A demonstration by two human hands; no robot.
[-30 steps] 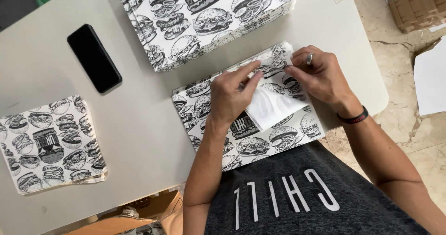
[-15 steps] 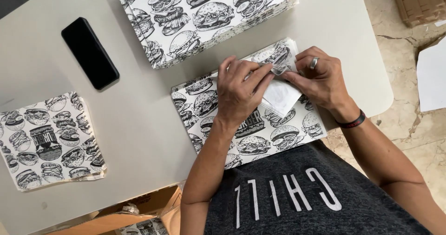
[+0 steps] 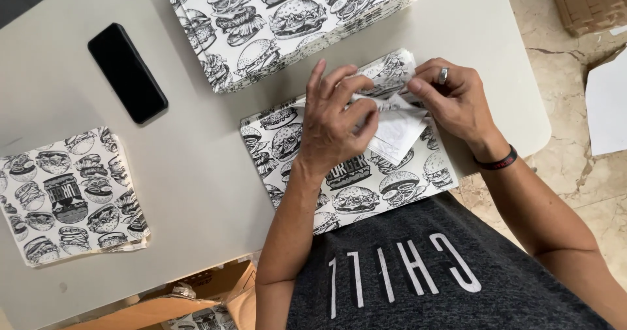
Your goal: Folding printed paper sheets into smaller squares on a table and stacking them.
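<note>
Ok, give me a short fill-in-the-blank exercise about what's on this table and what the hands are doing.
1. Both hands, left hand and right hand, are folding a corner of a printed paper sheet whose pictures show ____.
2. The phone lying on the table is ____ in colour.
3. The ring is on the ____ hand.
4. The small pile of folded papers lies on the person's ____ side.

Missing words: burgers; black; right; left

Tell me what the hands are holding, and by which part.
Both hands hold the printed sheet by its folded-over far corner: the right hand pinches the corner's edge, the left hand presses the fold.
</note>
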